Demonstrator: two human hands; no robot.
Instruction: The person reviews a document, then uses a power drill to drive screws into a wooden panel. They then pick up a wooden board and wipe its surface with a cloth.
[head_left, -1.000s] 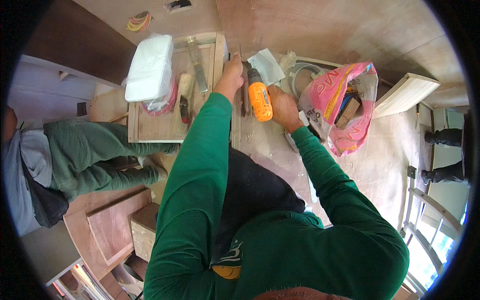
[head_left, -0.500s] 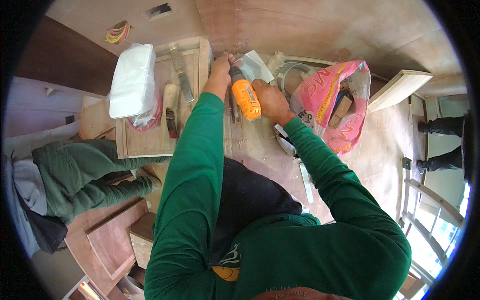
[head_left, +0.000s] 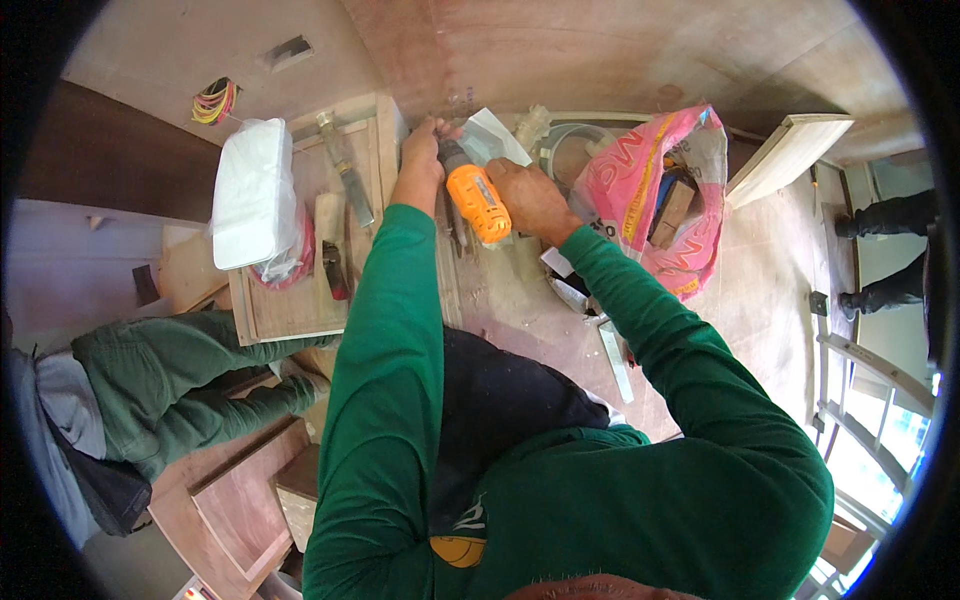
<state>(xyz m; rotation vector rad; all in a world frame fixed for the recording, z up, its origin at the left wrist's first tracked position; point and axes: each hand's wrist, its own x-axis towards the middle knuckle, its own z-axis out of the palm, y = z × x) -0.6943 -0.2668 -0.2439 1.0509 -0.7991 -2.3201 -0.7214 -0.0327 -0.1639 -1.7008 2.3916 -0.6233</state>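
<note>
An orange cordless drill (head_left: 477, 203) with a dark chuck lies under my right hand (head_left: 532, 203), whose fingers are wrapped around its grip from the right side. The chuck points away from me, toward the plywood wall. Beside the chuck is my left hand (head_left: 422, 148), fingers curled together at the tool's front end; whatever they pinch is too small or hidden. A folded white sheet (head_left: 492, 138) stands just beyond the drill, between my hands. Several thin rod-like tools (head_left: 457, 228) lie below the drill, partly covered by it.
Left, a wooden panel frame (head_left: 290, 312) bears a white plastic-wrapped package (head_left: 252, 190), a chisel-like tool (head_left: 350, 180) and a wooden-handled tool (head_left: 330, 240). Right, a pink sack (head_left: 625, 180) holds wood blocks (head_left: 672, 213). A metal strip (head_left: 615, 360) lies nearby. Another person (head_left: 170, 375) stands left.
The view has shifted slightly, so the drill and both hands appear a little farther left and lower. My hands keep the same hold around the drill.
</note>
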